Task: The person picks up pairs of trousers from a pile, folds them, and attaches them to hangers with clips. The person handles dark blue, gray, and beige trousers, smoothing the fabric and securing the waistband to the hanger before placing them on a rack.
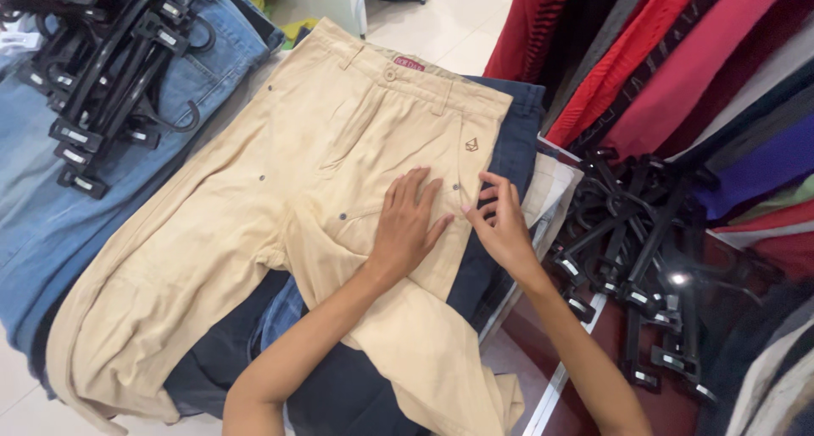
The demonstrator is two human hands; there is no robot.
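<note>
Lying at the far left, a heap of black clip hangers (114, 72) rests on blue jeans (51, 199), apparently parked there off the garment in hand. Beside them, beige trousers (280, 190) are spread front up across a pile of dark navy trousers (509, 139) on the counter, waistband away from the person, so the front lies open to view. The left hand (407, 228) lies flat and released on the right leg below the pocket, seemingly pinning the cloth smooth. The right hand (504, 224), fingers loosely bent and gripping nothing, touches the trousers' side edge as if tidying it. Further right lie more black hangers (627, 249) under hanging garments in red and purple (678, 63).
</note>
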